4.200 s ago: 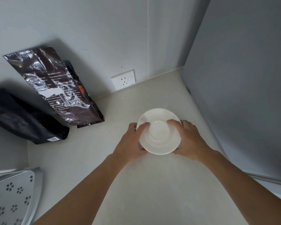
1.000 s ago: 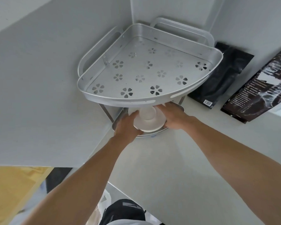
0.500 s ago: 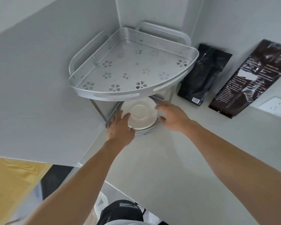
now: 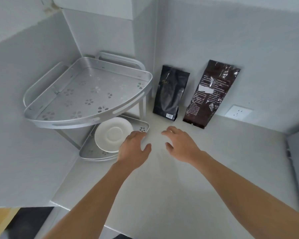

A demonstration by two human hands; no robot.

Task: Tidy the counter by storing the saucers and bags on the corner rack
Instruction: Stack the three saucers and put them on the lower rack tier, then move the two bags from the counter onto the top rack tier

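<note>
Now both hands are empty, fingers spread above the table (image 4: pixel 171 195) — left hand (image 4: pixel 134 150) at 9 o'clock of right hand (image 4: pixel 180 145). Saucers (image 4: pixel 113 134) were held half a second ago; they've since been let go and sit on the corner rack (image 4: pixel 86 94) lower shelf, at 10 o'clock. Saucer step looks done. Farther out, 12 to 1 o'clock — black bag (image 4: pixel 170 93) and brown bag (image 4: pixel 210 94) lean on the wall, unstored.

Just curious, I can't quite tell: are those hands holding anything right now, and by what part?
Nothing is held. The left hand and right hand are both open over the counter; the saucer lies on the rack's lower shelf.
</note>
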